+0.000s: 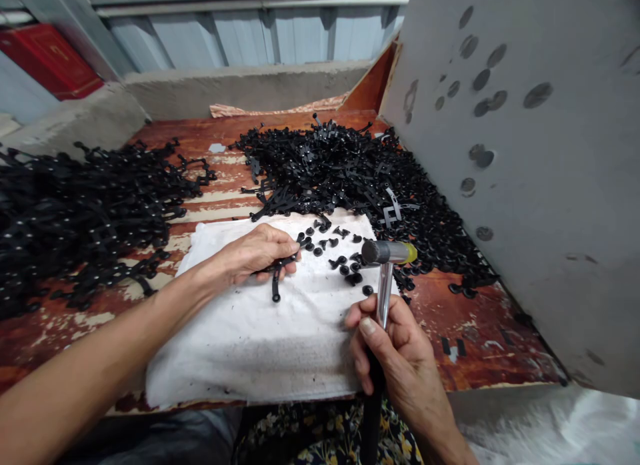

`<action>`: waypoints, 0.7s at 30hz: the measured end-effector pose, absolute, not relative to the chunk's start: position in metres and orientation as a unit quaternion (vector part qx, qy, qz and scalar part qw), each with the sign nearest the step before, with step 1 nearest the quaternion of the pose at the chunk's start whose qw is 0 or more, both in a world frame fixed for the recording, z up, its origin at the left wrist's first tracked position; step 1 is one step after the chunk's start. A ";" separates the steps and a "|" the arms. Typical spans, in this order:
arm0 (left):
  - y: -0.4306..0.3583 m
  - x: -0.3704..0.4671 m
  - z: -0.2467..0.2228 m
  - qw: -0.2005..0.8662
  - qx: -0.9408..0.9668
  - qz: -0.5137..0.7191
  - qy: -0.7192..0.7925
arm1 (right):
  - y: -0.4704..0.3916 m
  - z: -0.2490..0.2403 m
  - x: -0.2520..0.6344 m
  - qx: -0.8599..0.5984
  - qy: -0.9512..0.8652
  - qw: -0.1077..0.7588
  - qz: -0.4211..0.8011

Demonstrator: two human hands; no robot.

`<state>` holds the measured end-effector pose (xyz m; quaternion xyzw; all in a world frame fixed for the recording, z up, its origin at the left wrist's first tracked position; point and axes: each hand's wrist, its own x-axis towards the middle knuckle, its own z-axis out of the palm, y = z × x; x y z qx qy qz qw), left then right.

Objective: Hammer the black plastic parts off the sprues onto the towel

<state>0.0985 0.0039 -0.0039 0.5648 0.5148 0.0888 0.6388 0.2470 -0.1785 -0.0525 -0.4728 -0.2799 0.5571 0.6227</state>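
My left hand (pixel 265 251) is closed on a black branched part (pixel 276 288) with round ends, held just over the white cloth (pixel 250 345). Its fingers hide the middle of that part. In my right hand (pixel 393 345) is a mallet (pixel 385 285), gripped round its dark handle and metal shaft. The mallet stands upright with its head at the top, one face black and the other yellow. Small black round-headed pieces (pixel 344 261) lie scattered on the cloth between the two hands.
A big heap of black parts (pixel 325 165) covers the back of the worn red-brown table (pixel 480 338). Another heap of black parts (pixel 75 211) lies at the left. A grey panel (pixel 540 171) with round marks rises along the right side. A red box (pixel 53 61) sits at the back left.
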 end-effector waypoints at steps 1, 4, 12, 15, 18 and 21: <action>0.006 0.098 -0.004 0.634 0.574 0.082 0.512 | -0.179 -0.053 0.247 -0.476 -0.282 0.622 0.554; 0.014 0.095 -0.005 0.628 0.597 0.062 0.495 | -0.181 -0.052 0.247 -0.487 -0.298 0.615 0.544; 0.026 0.089 -0.013 0.617 0.646 0.033 0.448 | -0.165 -0.032 0.270 -0.595 -0.603 0.437 0.302; 0.026 0.088 -0.014 0.604 0.662 0.039 0.442 | -0.142 -0.031 0.280 -0.539 -0.716 0.424 0.130; 0.025 0.089 -0.014 0.594 0.667 0.045 0.448 | -0.126 -0.032 0.287 -0.564 -0.755 0.327 0.075; 0.024 0.091 -0.011 0.586 0.664 0.040 0.462 | -0.122 -0.025 0.290 -0.592 -0.774 0.216 0.065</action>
